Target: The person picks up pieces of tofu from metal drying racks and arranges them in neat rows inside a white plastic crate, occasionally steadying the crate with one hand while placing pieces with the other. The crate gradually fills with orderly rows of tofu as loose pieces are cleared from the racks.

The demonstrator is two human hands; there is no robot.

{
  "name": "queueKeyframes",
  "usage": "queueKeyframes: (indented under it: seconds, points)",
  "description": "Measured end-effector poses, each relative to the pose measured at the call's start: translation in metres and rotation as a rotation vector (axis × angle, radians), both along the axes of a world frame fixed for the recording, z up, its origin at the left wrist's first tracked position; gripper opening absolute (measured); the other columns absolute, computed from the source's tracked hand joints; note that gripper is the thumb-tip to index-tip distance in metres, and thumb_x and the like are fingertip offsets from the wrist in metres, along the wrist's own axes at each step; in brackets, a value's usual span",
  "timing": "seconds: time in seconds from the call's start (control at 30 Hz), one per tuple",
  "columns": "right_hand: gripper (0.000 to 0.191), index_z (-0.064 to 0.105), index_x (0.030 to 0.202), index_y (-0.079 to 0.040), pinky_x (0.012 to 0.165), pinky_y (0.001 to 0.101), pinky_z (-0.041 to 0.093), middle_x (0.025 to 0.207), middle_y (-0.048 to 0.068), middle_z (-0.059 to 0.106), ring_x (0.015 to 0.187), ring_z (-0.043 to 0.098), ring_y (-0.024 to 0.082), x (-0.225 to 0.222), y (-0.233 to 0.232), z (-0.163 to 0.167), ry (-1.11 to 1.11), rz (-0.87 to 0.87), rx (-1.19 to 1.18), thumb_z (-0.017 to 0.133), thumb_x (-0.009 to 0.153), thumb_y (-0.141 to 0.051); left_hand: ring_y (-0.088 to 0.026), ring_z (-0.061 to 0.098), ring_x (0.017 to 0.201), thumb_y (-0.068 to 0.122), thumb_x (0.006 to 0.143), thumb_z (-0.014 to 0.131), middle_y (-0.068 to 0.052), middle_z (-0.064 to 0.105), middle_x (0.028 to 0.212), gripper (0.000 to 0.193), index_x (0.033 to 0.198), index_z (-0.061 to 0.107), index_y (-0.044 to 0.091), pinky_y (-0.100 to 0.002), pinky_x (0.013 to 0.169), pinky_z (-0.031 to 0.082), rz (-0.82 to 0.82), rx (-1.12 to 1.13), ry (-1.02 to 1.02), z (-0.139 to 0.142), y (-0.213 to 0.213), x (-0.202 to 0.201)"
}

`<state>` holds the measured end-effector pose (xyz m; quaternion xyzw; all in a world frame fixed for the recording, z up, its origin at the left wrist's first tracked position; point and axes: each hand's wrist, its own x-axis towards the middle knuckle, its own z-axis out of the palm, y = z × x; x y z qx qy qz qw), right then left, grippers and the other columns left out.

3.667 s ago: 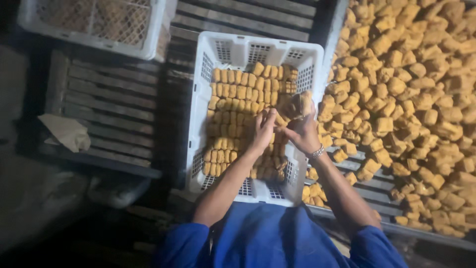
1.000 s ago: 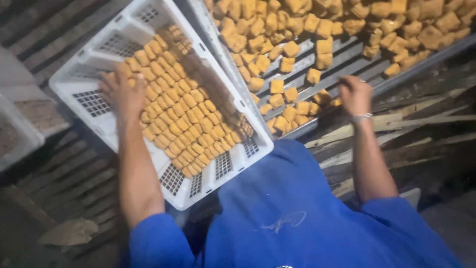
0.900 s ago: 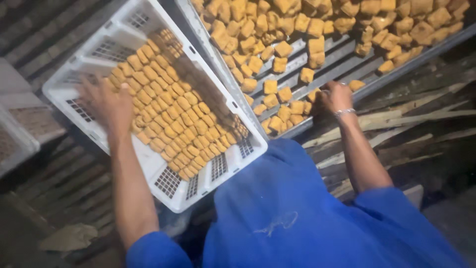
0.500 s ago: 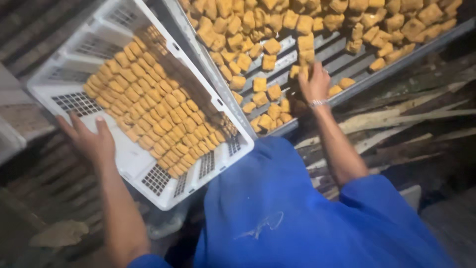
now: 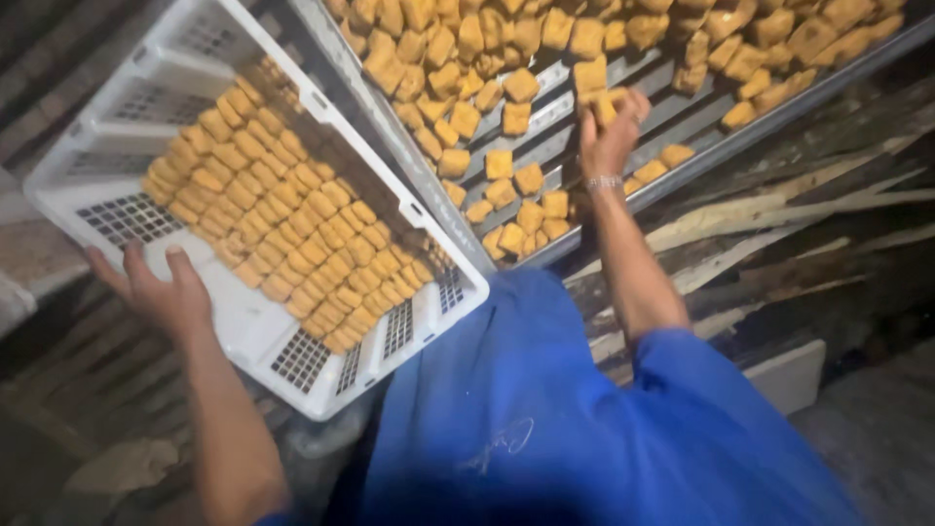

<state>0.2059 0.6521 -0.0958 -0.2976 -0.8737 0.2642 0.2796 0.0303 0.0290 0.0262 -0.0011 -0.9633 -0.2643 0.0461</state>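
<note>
Two hands: both bare, both the person's own, working well apart from each other.
Blue garment: loose blue cloth shirt (image 5: 545, 409) fills the near middle, with a short sleeve on each arm.
Left hand: left hand (image 5: 161, 292) sits at the near rim of the white plastic lattice crate (image 5: 253, 336); its fingers (image 5: 175, 268) are spread and laid over the rim, the thumb out to the side, gripping the edge.
Crate: tilted in the view, its near corner just beyond the shirt, its far corner up at the left; vented grid panels show in the floor and walls.
Crate contents: golden-brown fried tofu squares in the crate (image 5: 282, 224) lie in tight rows just beyond the left fingers, running diagonally across the floor.
Right hand: right hand (image 5: 609, 136) is stretched out farther off, a thin bracelet (image 5: 604, 182) on the wrist; the fingers are curled narrow around one golden-brown fried square piece (image 5: 606, 105) held at the fingertips.
Tray: long slatted grey metal tray (image 5: 701, 156) lies under and beyond the right fingers, its edge touching the crate's far wall.
Loose pieces: scattered golden-brown fried squares on the tray (image 5: 487, 58) are sparse beside the right fingers and heaped thickly beyond them.
Wood: rough wooden planks (image 5: 779, 224) lie to the right of the right forearm.
</note>
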Motion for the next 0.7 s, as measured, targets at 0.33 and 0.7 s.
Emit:
queueKeyframes:
  seconds: [0.33, 0.7]
  points:
    - [0.065, 0.042, 0.126, -0.005, 0.107, 0.0486, 0.044, 0.128, 0.018, 0.048, 0.123, 0.053, 0.04, -0.014, 0.01, -0.002, 0.09, -0.067, 0.094, 0.09, 0.083, 0.0, -0.044, 0.024, 0.161, 0.011, 0.1, 0.071, -0.027, 0.017, 0.172, 0.043, 0.137, 0.062, -0.01, -0.048, 0.132, 0.027, -0.032, 0.023, 0.016, 0.0, -0.002, 0.0]
    - [0.079, 0.033, 0.145, -0.013, 0.112, 0.0485, 0.047, 0.141, 0.019, 0.052, 0.131, 0.058, 0.039, -0.041, 0.003, 0.0, 0.029, 0.031, -0.155, 0.09, 0.091, -0.006, -0.043, 0.03, 0.157, 0.013, 0.097, 0.071, -0.027, 0.022, 0.17, 0.039, 0.131, 0.066, -0.006, -0.045, 0.128, 0.03, 0.013, 0.025, -0.001, 0.003, 0.002, 0.002]
